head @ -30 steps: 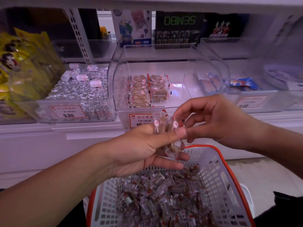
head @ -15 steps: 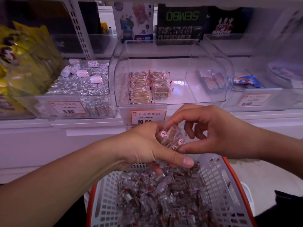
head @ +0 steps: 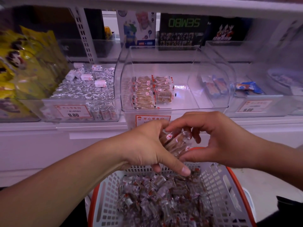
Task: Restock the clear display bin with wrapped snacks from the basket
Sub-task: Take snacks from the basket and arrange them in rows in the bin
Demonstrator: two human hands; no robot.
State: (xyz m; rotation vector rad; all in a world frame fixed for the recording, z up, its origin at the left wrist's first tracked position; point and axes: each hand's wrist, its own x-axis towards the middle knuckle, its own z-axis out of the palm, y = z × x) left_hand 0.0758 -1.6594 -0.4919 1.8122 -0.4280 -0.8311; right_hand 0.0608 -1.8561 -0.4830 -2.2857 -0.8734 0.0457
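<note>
White store shelving with clear tubs fills the background; we're standing at it with both hands just above the basket [head: 218, 182]. Our left hand [head: 147, 146] and right hand [head: 218, 138] are cupped toward each other, both curled round a small stack of wrapped snacks [head: 176, 143], left fingers behind it, right thumb under and fingers over the top. Stack's long axis runs diagonally, upper left to lower right, red logo end pointing up-left toward the bin. Key relation: the clear display bin [head: 211, 89] sits straight ahead and above the hands, its open top reachable over the front wall; both hands are about equally near, right slightly closer to the bare right half. Snacks already in the bin [head: 152, 92] lie in two columns at its left, long axes running left-right, so we judge our stack needs a turn to match. Basket below holds plenty more loose snacks [head: 162, 199]. Silver-wrapped sweets [head: 85, 89] fill the tub to the left
</note>
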